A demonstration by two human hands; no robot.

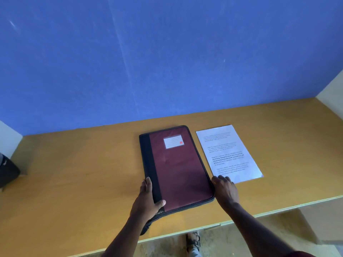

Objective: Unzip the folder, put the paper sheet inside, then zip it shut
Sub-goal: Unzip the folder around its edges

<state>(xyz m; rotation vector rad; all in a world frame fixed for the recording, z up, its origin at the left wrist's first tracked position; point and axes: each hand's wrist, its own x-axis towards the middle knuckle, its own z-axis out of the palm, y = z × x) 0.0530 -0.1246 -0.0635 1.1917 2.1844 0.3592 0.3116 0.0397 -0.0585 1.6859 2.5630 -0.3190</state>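
A maroon zip folder point(178, 169) with a black spine and a white label lies flat and closed on the wooden desk point(78, 173). My left hand point(148, 197) grips its near left corner, thumb on the cover and fingers along the spine edge. My right hand point(225, 188) rests at the folder's right edge near the lower corner, fingers curled against the zip; whether it pinches the zip pull is hidden. A printed white paper sheet point(229, 153) lies flat just right of the folder, and my right fingers touch its near left corner.
A blue wall point(148, 58) stands right behind the desk. A dark bag point(7, 170) sits at the far left edge. The desk's front edge point(241, 218) runs close below the folder, with floor and a sandalled foot point(194, 240) beneath.
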